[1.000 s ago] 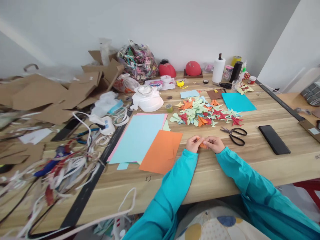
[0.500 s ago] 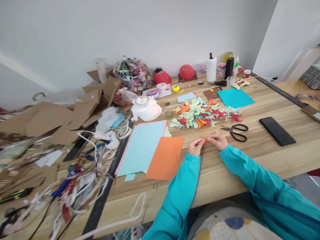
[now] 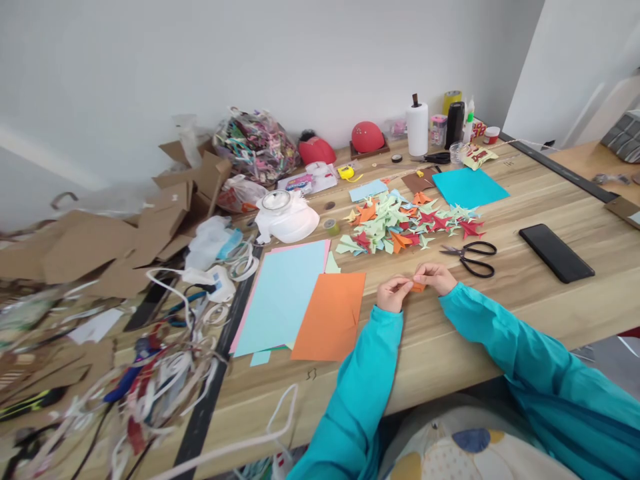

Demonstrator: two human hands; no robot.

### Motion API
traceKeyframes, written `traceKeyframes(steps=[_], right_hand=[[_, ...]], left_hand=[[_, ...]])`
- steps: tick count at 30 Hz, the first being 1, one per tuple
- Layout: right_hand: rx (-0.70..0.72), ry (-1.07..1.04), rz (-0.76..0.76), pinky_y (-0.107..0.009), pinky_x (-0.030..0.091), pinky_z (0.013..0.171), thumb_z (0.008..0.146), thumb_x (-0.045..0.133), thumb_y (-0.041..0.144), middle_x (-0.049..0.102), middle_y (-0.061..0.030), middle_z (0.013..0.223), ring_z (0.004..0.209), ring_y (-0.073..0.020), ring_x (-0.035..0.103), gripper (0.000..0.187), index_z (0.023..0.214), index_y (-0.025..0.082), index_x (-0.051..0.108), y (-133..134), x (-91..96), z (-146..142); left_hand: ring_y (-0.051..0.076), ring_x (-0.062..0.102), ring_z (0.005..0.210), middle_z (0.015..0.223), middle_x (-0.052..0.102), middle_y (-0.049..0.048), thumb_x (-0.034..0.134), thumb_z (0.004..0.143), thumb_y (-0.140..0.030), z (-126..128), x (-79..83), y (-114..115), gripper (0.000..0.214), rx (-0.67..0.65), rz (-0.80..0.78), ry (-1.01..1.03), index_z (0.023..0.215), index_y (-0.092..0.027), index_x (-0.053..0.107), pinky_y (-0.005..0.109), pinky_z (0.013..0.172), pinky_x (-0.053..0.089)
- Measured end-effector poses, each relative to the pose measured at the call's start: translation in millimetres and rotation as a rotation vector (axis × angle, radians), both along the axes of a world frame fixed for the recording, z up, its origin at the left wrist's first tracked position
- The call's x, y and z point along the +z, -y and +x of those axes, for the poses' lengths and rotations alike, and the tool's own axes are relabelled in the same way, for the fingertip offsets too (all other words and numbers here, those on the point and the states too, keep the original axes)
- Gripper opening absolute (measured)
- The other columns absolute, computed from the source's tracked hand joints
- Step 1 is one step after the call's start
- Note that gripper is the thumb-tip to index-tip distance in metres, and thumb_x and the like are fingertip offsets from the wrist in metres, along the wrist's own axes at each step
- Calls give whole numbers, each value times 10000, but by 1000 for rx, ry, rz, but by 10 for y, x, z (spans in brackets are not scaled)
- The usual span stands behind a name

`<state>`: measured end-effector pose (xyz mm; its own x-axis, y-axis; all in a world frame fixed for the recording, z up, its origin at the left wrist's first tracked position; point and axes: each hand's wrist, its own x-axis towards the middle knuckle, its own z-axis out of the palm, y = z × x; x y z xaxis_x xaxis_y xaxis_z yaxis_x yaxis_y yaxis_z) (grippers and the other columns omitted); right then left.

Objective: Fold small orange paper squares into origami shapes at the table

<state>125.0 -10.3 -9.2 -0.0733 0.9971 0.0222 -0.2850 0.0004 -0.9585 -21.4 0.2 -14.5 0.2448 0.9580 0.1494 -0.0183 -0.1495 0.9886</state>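
Note:
Between my fingertips is a small piece of orange paper [image 3: 418, 287], partly covered by the fingers. My left hand [image 3: 393, 293] pinches its left side, and my right hand [image 3: 436, 277] pinches it from the right. Behind the hands lies a heap of small folded paper shapes [image 3: 395, 223] in green, orange, red and blue. Black-handled scissors [image 3: 475, 259] lie open just right of my right hand. To the left, an orange sheet [image 3: 327, 317] overlaps a larger light blue sheet [image 3: 283, 293] with pink paper under it.
A black phone [image 3: 556, 253] lies at the right. Turquoise paper [image 3: 470, 189], a paper towel roll [image 3: 417, 129] and a yellow tape measure [image 3: 346, 173] sit toward the back. Tangled cords [image 3: 165, 373] and torn cardboard [image 3: 90, 243] crowd the left side. A white metal rod [image 3: 250, 440] crosses the near edge.
The view has shifted slightly. More of the small orange paper shows between my fingers, and both hands keep pinching it in about the same place.

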Motion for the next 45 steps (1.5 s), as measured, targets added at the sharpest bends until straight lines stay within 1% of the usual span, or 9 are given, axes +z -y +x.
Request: traceKeyframes(steps=[6,12,17,20,24,33,39,42,45], right_hand=[[-22,-113,-161,-235,410,505,525,722,499,557,15,523,498,-90,502,388,557,144,571,-8,-22,-27],[-50,40,-65,-213,363,473,537,748,419,512,47,485,461,-63,446,353,550,145,526,22,-13,-41],[51,-22,-87,-207,310,430,519,750,438,490,46,472,436,-58,408,390,505,146,492,3,-8,-10],[83,-115,-124,-212,336,441,506,760,428,508,41,494,445,-64,433,396,496,149,479,-5,-12,-10],[22,-152,-148,-217,360,447,492,770,409,515,45,493,441,-67,450,392,495,152,475,-10,-15,-20],[46,-19,-114,-213,367,462,525,764,386,545,38,498,461,-72,474,339,580,143,533,33,-16,-32],[145,-107,-82,-204,331,456,550,759,363,550,30,503,470,-66,472,352,502,138,492,11,-56,1],[207,-179,-110,-204,322,452,542,765,361,556,30,513,464,-65,481,351,501,136,499,4,-58,9],[184,-212,-140,-204,321,440,534,769,357,546,38,499,444,-63,474,357,495,140,489,6,-50,2]], left_hand=[[118,531,565,651,622,34,695,582,-379,17,-4,25,248,51,-144,27,665,-147,661,262,572,449],[128,544,592,672,636,43,688,588,-394,10,5,24,252,25,-87,-5,643,-151,655,268,586,459],[131,554,632,654,630,32,719,539,-423,20,-30,-5,291,-80,-133,97,599,-145,654,275,635,463],[133,570,623,679,647,35,739,515,-416,26,-44,-7,303,-117,-272,192,624,-142,663,281,610,472],[124,579,570,667,656,36,759,492,-392,28,-38,5,329,-78,-421,243,675,-133,670,259,535,471],[101,550,498,583,623,7,743,535,-365,28,-30,14,263,-48,-298,179,610,-132,648,243,507,451],[99,544,567,609,630,5,745,547,-343,6,-21,-4,235,-181,-213,219,576,-133,642,235,570,439],[105,554,580,624,639,11,756,534,-338,5,-12,3,238,-232,-274,256,590,-130,654,242,582,449],[113,568,549,615,645,19,763,519,-352,28,5,33,267,-185,-398,331,631,-130,667,249,548,462]])
